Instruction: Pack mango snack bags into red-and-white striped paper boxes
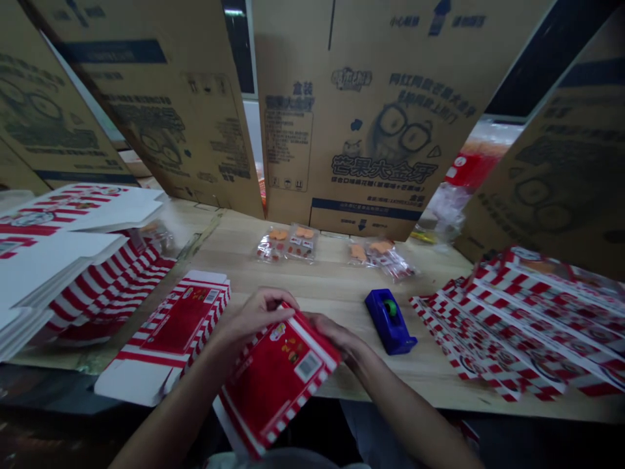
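Note:
A red and white striped carton (273,387) is held tilted over the table's front edge, its barcode face toward me. My left hand (266,309) is closed on its upper left edge, thumb on top. At its upper right edge my right hand (332,335) grips the same carton, with fingers partly hidden behind it. A similar flat carton (180,322) lies on the table left of my left hand. To the right of my right hand stands a blue tape dispenser (389,320) with a green core.
Stacks of flat cartons (73,260) lie at the left, and striped cartons (532,319) are piled at the right. Clear packets (288,243) and more packets (383,255) lie farther back. Upright cardboard sheets (371,130) wall off the rear.

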Available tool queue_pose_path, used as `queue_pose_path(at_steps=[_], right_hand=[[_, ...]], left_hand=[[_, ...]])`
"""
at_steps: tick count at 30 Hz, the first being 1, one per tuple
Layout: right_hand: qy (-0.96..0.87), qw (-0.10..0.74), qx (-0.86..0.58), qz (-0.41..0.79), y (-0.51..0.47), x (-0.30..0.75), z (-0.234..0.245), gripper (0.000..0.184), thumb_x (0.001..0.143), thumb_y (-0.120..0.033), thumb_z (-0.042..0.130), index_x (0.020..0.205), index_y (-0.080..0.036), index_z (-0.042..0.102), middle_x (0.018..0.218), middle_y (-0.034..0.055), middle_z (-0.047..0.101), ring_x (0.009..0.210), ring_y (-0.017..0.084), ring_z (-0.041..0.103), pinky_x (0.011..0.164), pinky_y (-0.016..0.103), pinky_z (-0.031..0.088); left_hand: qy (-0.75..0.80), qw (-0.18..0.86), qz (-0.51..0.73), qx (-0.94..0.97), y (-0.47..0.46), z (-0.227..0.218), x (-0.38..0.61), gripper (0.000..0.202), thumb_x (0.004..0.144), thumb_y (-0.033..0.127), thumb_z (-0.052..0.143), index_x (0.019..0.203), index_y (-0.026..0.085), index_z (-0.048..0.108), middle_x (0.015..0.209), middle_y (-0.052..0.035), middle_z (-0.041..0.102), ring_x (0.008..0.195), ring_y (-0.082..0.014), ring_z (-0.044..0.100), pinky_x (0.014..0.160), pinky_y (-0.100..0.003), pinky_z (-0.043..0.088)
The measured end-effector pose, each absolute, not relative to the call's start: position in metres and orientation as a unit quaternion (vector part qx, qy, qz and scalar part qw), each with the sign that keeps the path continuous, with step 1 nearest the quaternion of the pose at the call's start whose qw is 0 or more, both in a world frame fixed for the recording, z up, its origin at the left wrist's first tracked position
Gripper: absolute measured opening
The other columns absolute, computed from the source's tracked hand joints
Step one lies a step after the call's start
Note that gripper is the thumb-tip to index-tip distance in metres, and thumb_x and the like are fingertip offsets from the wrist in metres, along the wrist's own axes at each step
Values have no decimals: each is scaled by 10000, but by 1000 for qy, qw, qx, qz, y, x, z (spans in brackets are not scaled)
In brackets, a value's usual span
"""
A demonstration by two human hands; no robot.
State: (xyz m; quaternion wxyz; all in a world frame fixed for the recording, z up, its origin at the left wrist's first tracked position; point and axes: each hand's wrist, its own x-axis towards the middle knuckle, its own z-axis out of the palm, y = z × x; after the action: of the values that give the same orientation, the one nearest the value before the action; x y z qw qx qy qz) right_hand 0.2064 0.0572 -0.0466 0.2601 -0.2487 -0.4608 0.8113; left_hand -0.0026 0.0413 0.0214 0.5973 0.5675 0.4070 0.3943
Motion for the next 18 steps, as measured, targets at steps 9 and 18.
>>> queue_pose_path(at_steps=[9, 18], right_hand=[[-632, 211, -349, 659, 103, 247, -86, 534, 561, -478, 832, 952, -169, 640, 908, 46, 692, 813, 190, 642, 754, 314, 497], [-647, 308, -559, 417, 275, 194, -86, 310, 769, -436, 648, 783, -127, 627, 690, -8, 615, 693, 147, 583, 630, 245, 442]], left_hand=[[680, 207, 568, 415, -22, -83, -59, 315, 774, 462, 591, 932, 190, 580, 870, -56, 645, 813, -244, 637, 739, -374, 539], [542, -167, 185, 803, -5, -143, -49, 599, 727, 250, 667, 1314, 288, 557, 1343, -125, 577, 1255, -355, 510, 1054, -505, 388]])
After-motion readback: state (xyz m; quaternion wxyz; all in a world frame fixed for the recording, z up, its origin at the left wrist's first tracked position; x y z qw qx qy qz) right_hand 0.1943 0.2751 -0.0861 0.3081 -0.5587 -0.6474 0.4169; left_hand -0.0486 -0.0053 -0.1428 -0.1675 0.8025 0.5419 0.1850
